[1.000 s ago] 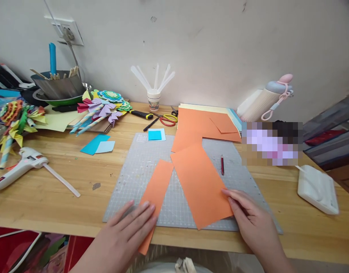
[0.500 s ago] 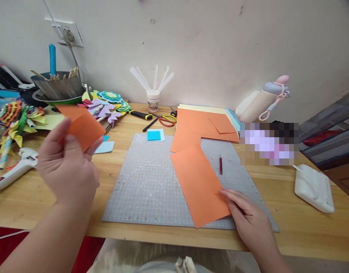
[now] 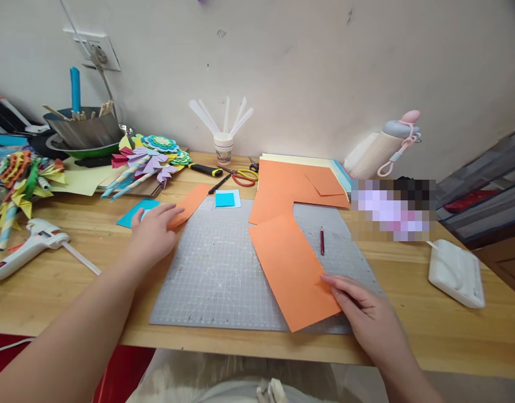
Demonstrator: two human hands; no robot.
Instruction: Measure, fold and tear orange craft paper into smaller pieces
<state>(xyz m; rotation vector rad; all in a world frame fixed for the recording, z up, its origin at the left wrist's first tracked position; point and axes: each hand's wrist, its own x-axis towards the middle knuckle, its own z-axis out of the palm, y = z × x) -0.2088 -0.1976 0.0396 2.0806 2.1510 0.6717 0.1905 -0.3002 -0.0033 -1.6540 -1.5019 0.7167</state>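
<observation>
My left hand (image 3: pixel 153 234) lies flat, fingers stretched out, on the end of a narrow orange paper strip (image 3: pixel 192 202) at the far left corner of the grey cutting mat (image 3: pixel 215 268). A larger orange sheet (image 3: pixel 291 266) lies slanted on the mat. My right hand (image 3: pixel 366 313) rests on the mat's near right part, its fingertips pressing that sheet's lower right corner. A red pencil (image 3: pixel 322 241) lies on the mat to the right of the sheet.
More orange and cream sheets (image 3: pixel 302 182) are stacked behind the mat. Scissors (image 3: pixel 244 176), a utility knife (image 3: pixel 202 168) and a cup of sticks (image 3: pixel 223 146) stand at the back. A glue gun (image 3: pixel 26 249) and paper flowers (image 3: pixel 152 154) lie left; a white case (image 3: pixel 455 273) right.
My left hand lifted the narrow orange strip off the mat's near edge, carried it up and left, then set it down at the mat's far left corner. The right hand stayed on the large sheet.
</observation>
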